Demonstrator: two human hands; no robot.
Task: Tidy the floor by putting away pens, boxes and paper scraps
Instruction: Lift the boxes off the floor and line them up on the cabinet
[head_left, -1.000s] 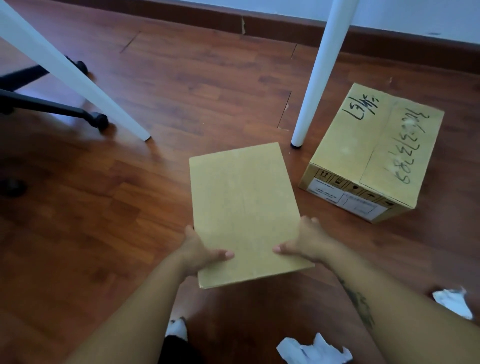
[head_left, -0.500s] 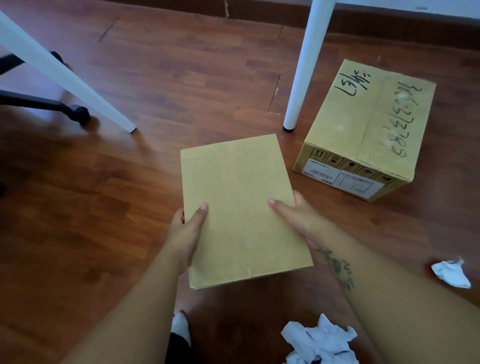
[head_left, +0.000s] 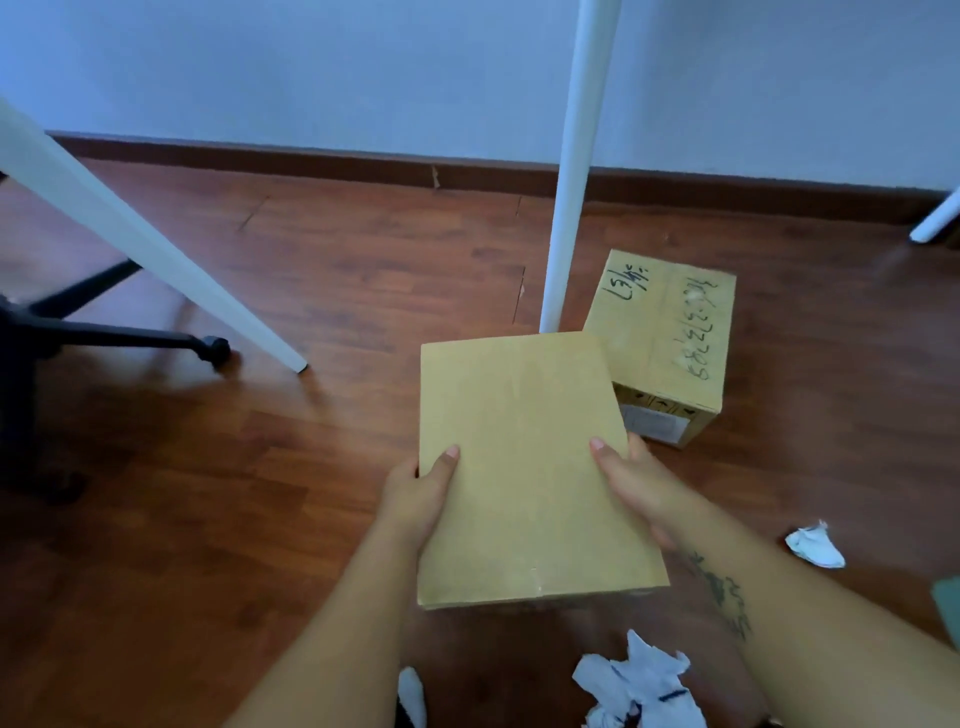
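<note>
A plain brown cardboard box is lifted above the wooden floor, held from both sides. My left hand grips its left edge with the thumb on top. My right hand grips the right edge, thumb on top as well. A second cardboard box with black handwriting lies on the floor behind and to the right. Crumpled white paper scraps lie at the bottom and at the right.
A white table leg stands just behind the held box; a slanted white leg crosses the left. A black office chair base sits at far left. A wall with a dark skirting board runs across the back.
The box has risen with both hands, which slid from its near edge up along its sides. The view has tilted up, showing the wall.
</note>
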